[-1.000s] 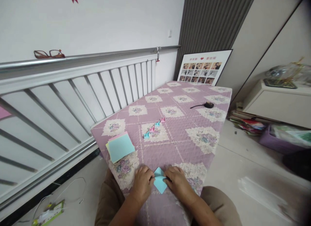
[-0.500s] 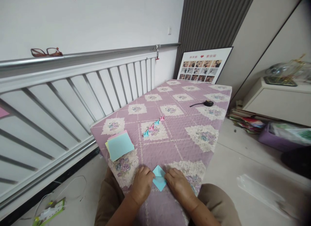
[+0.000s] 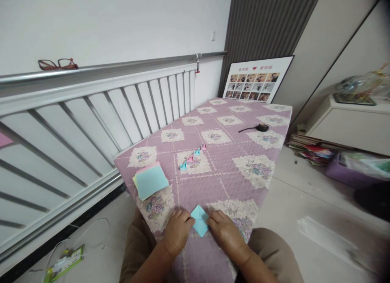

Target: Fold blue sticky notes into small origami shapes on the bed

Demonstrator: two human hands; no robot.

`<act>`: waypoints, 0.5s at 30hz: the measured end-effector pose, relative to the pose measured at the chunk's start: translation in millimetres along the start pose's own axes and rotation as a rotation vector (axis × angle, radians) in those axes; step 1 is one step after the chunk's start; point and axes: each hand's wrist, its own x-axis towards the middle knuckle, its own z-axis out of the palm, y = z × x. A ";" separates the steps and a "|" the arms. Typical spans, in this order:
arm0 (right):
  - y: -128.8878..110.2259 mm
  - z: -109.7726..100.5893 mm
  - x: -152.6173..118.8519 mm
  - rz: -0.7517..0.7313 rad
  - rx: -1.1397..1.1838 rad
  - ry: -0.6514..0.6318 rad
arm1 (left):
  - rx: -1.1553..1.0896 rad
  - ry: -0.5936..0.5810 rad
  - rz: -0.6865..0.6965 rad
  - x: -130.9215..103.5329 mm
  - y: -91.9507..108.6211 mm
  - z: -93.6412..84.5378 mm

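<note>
A light blue sheet of folded paper (image 3: 200, 222) lies like a diamond on the cloth near the table's front edge, a crease running across its middle. My left hand (image 3: 178, 229) pinches its left corner between thumb and fingers. At the opposite corner, my right hand (image 3: 226, 233) grips the paper in the same way, fingertips curled. Beyond my left hand rests a stack of square paper (image 3: 151, 181), blue on top with pink and yellow edges showing. Several small folded paper pieces (image 3: 190, 158), pink and blue by turns, form a slanting row further back.
A purple patterned cloth (image 3: 213, 185) covers the table. A black tape measure (image 3: 262, 128) lies toward the far right. White railing (image 3: 152, 104) borders the left side, with glasses (image 3: 57, 64) on its top bar. A photo board (image 3: 256, 81) leans at the back.
Both hands still hold the blue paper's side corners. The paper looks flatter along its middle crease; otherwise only a slight shift of the view shows.
</note>
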 end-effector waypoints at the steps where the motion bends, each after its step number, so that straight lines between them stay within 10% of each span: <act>1: -0.1 -0.2 0.2 -0.005 0.000 0.000 | 0.001 0.004 0.004 -0.6 -0.4 0.8; 15: 0.4 -3.5 1.7 -0.034 0.012 -0.017 | -0.025 0.005 0.014 -2.6 -3.6 5.0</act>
